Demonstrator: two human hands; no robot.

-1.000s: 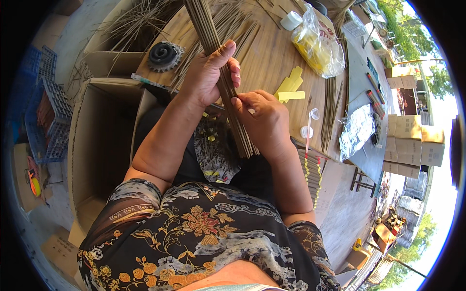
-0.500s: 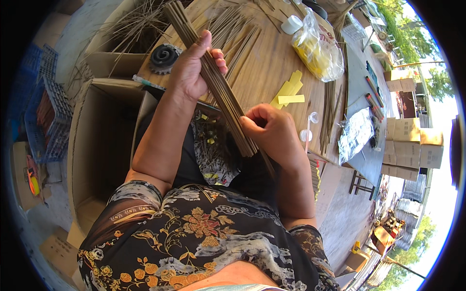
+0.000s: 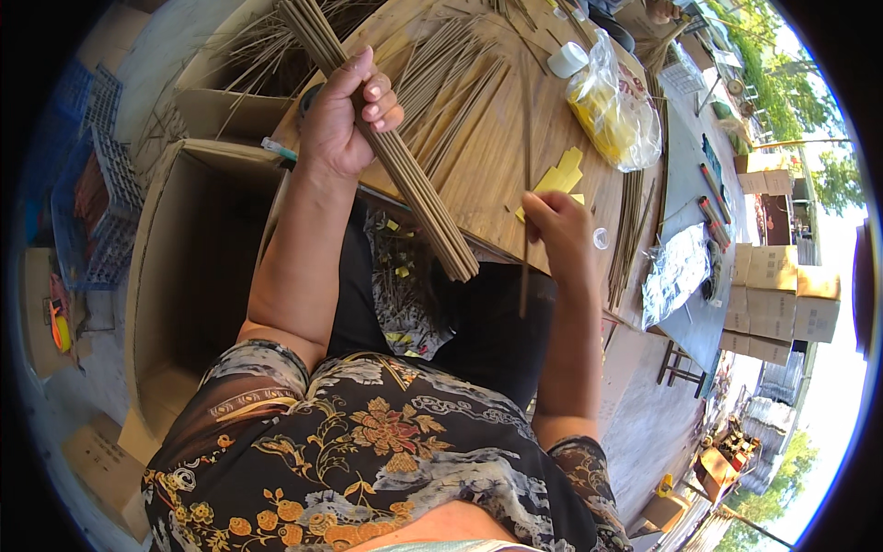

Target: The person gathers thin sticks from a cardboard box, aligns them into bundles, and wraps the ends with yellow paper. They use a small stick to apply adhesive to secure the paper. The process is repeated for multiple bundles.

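My left hand (image 3: 345,115) is wrapped around a bundle of thin brown sticks (image 3: 418,195), tilted from upper left down toward my lap. Its lower ends jut over the table's edge. To the right of the bundle and apart from it, my right hand (image 3: 559,225) pinches a single thin brown stick (image 3: 528,138), held nearly upright in view. Behind that hand lie yellow paper strips (image 3: 561,173), partly covered by it. More loose brown sticks (image 3: 451,87) are spread over the wooden table (image 3: 492,198) beyond the bundle.
An open cardboard box (image 3: 198,276) stands at my left. A clear bag with yellow contents (image 3: 609,115) and a white cup (image 3: 567,61) are at the table's far right. Another row of sticks (image 3: 630,225) lies near the right edge. Blue crates (image 3: 115,202) stand farther left.
My right hand has moved up and right, away from the bundle, with a single stick in its fingers. The left hand and bundle have shifted slightly up and left.
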